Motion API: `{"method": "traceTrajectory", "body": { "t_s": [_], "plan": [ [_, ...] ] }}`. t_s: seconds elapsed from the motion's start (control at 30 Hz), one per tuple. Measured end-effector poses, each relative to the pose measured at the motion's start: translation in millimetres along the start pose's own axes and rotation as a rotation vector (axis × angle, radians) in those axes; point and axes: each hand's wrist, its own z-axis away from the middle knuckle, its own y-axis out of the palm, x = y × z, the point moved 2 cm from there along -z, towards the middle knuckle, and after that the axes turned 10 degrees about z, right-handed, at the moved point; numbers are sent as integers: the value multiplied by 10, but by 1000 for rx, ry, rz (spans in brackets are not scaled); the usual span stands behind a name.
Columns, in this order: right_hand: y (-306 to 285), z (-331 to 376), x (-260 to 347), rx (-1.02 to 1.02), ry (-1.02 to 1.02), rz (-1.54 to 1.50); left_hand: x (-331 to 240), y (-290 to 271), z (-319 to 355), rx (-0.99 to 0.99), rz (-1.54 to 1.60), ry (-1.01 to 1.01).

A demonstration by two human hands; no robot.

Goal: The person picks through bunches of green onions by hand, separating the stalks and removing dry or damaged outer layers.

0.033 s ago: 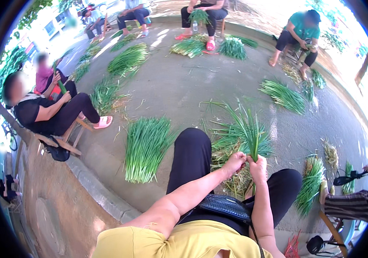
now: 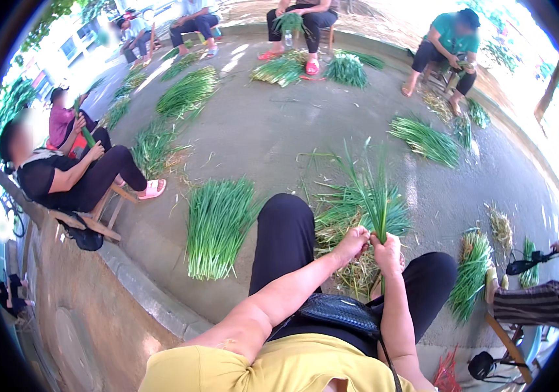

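Observation:
In front of my knees, my right hand point(image 2: 387, 251) is closed around a bunch of garlic chives point(image 2: 377, 209), its long green leaves pointing up and away from me. My left hand point(image 2: 351, 244) is right beside it, fingers pinched together at the bunch's near side. Whether a leaf is between those fingertips is too small to tell. Beneath both hands lies a loose pile of chives point(image 2: 333, 228), with yellowed, dry leaves point(image 2: 358, 277) on its near side. To the left, a neat bundle of chives point(image 2: 219, 228) lies flat on the pavement.
Seated people handle chives around me, including one in black point(image 2: 57, 171) at left and one in green point(image 2: 453, 46) at far right. More chive heaps point(image 2: 426, 140) lie on the pavement. A kerb point(image 2: 152, 294) runs at lower left; red strips point(image 2: 446, 372) lie at lower right.
The whole view has shifted slightly, moving the surroundings a little to the left. The chive leaves in my right hand have swayed slightly; both hands keep nearly the same pose.

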Motion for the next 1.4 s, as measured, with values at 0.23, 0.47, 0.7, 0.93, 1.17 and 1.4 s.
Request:
{"method": "traceTrajectory", "body": {
  "t_s": [0.23, 0.47, 0.7, 0.93, 1.17, 1.4],
  "plan": [
    [79, -11, -53, -82, 350, -613, -167, 64, 94, 124, -41, 98],
    [244, -5, -25, -118, 355, -785, -67, -51, 36, -41, -36, 33],
    [362, 20, -25, -127, 243, -702, -16, -200, 6, -192, 197, -90],
    [143, -57, -37, -164, 408, -919, -41, -310, -119, -217, 30, 128],
    [-189, -165, -207, -311, 450, -1205, -310, -462, -168, -359, -30, 394],
    [-169, -122, -239, -267, 412, -1103, -453, 29, 2, -192, -687, 879]
  ]
}}
